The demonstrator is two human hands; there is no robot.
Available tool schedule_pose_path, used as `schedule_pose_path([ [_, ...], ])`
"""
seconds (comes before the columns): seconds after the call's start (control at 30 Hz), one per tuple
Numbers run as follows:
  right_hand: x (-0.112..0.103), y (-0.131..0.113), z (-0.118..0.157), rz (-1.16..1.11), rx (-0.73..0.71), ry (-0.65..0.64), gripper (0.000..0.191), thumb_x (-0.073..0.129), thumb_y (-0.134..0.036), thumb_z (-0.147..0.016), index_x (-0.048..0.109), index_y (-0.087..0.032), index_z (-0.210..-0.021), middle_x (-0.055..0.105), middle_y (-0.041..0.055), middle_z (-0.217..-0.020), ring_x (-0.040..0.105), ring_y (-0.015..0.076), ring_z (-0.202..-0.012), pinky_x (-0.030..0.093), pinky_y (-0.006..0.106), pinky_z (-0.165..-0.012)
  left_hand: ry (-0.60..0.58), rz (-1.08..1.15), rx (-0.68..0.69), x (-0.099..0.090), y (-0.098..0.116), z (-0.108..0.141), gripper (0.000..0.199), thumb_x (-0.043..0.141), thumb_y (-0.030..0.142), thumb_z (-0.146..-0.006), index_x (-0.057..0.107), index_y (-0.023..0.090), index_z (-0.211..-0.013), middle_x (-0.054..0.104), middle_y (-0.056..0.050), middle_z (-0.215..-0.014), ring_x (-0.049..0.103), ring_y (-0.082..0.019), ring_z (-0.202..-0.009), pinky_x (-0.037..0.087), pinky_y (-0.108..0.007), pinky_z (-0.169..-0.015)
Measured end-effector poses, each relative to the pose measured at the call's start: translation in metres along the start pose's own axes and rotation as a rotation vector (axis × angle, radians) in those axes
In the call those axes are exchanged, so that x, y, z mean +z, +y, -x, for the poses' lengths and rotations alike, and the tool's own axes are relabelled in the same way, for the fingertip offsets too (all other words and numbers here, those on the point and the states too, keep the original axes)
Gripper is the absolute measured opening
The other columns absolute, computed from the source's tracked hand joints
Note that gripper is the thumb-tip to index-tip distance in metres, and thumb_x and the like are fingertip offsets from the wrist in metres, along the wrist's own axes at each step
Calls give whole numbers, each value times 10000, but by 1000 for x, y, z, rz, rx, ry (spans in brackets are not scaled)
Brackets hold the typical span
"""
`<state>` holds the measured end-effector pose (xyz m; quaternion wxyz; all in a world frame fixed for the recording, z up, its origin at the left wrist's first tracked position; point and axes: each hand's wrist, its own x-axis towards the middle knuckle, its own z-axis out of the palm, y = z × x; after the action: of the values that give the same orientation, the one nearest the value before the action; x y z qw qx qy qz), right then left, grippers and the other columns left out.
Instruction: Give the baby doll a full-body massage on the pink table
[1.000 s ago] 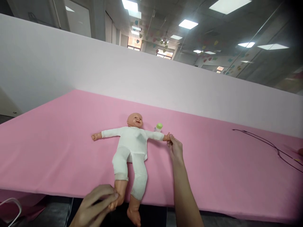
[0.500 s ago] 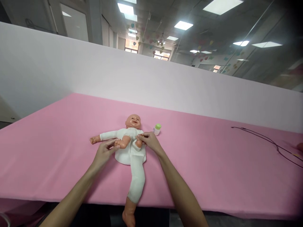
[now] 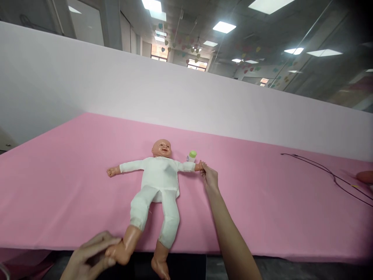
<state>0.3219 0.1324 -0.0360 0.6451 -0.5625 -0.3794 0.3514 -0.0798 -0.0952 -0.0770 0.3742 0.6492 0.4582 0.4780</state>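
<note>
I have the doll point(image 3: 160, 175) face up on the pink worktop point(image 3: 247, 194), head towards the white panel point(image 3: 175, 97), both feet out over the near edge. My left hand point(image 3: 87, 254) pinches the toes of one foot point(image 3: 118, 252) between thumb and fingers, drawing that leg out to my left; my right hand point(image 3: 211, 178) grips the doll's small hand point(image 3: 198, 166) by its fingertips, that arm out to the side. With these two holds at opposite corners, I'd want the pull light and even, or the body could twist or slide over the edge. Toes make a slim hold; cupping the heel or ankle would, I judge, steer the leg better and spare the joint. The soft sleeve looks likely to give, so I'd guide from the wrist, moving slowly. The bottle point(image 3: 191, 156) stands just beyond the forearm, where a wide swing might tip it; the cord point(image 3: 317, 165) lies well apart, to my right.
</note>
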Motion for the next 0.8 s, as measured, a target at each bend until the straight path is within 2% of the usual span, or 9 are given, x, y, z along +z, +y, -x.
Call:
schedule_pose_path([
  [0.1,21,-33,16,56,-108,-241,446,827,-596,-743,697,-191,-610,514,-22,-530,430,125,-512,387,298,-514,120,23,-53,4,10,-49,237,820,452,-837,856,233,-920,737,-44,-798,710,-214,-730,589,-257,-646],
  [0.17,39,-44,32,168,-161,-455,440,808,-589,-792,724,-188,-633,555,-9,-545,450,129,-503,393,299,-516,141,61,-80,13,15,-90,266,810,456,-848,850,222,-966,786,-62,-934,734,-249,-880,593,-296,-773],
  [0.27,63,-39,57,289,-242,-708,410,793,-581,-816,775,-190,-694,663,23,-654,543,152,-565,428,291,-548,93,189,-99,34,14,-142,304,786,460,-859,851,213,-1024,810,-92,-1107,724,-315,-1111,561,-392,-980],
  [0.37,74,-29,66,358,-331,-775,404,774,-570,-839,778,-196,-687,697,34,-722,596,170,-656,451,282,-597,64,232,-92,49,6,-159,325,788,459,-842,852,205,-1035,805,-108,-1161,711,-341,-1171,530,-449,-1051],
  [0.47,65,-32,47,326,-307,-678,423,770,-579,-837,758,-193,-666,642,18,-633,540,153,-582,422,286,-564,122,167,-107,44,3,-139,365,802,459,-817,845,209,-1079,801,-108,-1172,723,-341,-1143,562,-434,-1005],
  [0.57,42,-35,12,192,-208,-359,486,785,-617,-790,677,-196,-574,535,-12,-512,462,137,-520,392,290,-534,168,85,-146,23,4,-93,370,816,485,-798,853,218,-1051,810,-98,-1081,754,-317,-1018,607,-365,-887],
  [0.63,25,-25,-9,151,-160,-174,515,815,-628,-727,617,-201,-517,529,-10,-504,453,134,-528,389,291,-535,162,42,-178,8,3,-56,357,837,505,-776,861,220,-990,804,-89,-982,758,-298,-924,616,-321,-808],
  [0.73,3,6,-24,195,-52,-45,539,836,-644,-644,581,-203,-470,517,-8,-472,423,126,-490,337,289,-487,38,26,-208,-8,-4,-5,308,806,507,-814,862,233,-944,759,-67,-813,730,-256,-764,611,-285,-700],
  [0.8,-5,22,-24,194,34,-13,535,843,-646,-613,583,-203,-466,491,-18,-447,394,118,-451,296,286,-453,-60,24,-216,-15,-12,17,280,790,507,-828,863,245,-897,734,-59,-747,706,-241,-692,606,-284,-656],
])
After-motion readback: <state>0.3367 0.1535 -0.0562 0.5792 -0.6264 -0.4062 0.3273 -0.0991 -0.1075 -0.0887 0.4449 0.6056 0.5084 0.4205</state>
